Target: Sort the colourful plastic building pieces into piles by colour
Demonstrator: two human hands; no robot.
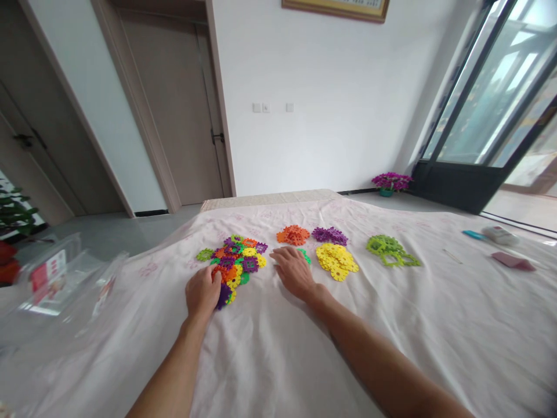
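My left hand (202, 293) is at the near left edge of a mixed pile of flat plastic building pieces (235, 260), its fingers curled and partly hidden. What they hold, if anything, I cannot make out. The pile mixes purple, yellow, orange and green flower-like discs and notched squares. My right hand (295, 271) lies palm down with fingers stretched out, right of that pile. Beyond its knuckles a few green pieces (305, 255) peek out, partly covered. Sorted heaps lie around it: orange pieces (293, 234), purple pieces (329, 235), yellow discs (336, 260) and light green pieces (390, 251).
A wrinkled pale cloth (270, 360) covers the surface. Clear plastic packaging (65, 278) is at the left. Farther right are a thin stick (452, 256), a pink folded item (513, 261) and a white rounded object with a blue part (498, 235).
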